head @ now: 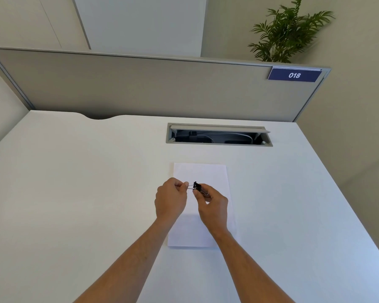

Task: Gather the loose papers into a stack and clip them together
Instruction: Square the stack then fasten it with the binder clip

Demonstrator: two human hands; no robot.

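**Binder clip readied over the gathered sheets**

Nearest the camera, two bare forearms reach forward over the smooth white desk top point(74, 193). They meet above a neat pile of plain white rectangular paper sheets point(200, 171), which lies flat on the desk with its edges squared, so the gathering part of the job looks done.

Just above the middle of that pile, both hands work a small black metal binder clip with silver wire handles point(197, 186). The left hand point(171, 199) is curled, its thumb and forefinger pinching one wire handle that sticks out to the left. The right hand point(212, 203) grips the clip's black body and the other handle between its fingertips, the remaining fingers folded in. Holding it from both sides like this probably serves to swing the handles into place so the clip can be squeezed open. It is not on the paper yet; whether its mouth is open cannot be told at this size.

Beyond the pile, a grey rectangular cable hatch point(219, 134) sits open in the desk, cables inside. Behind that stands a beige partition panel point(140, 88) bearing a dark blue "018" label point(294, 75), and a green leafy plant point(289, 33) rises past it.
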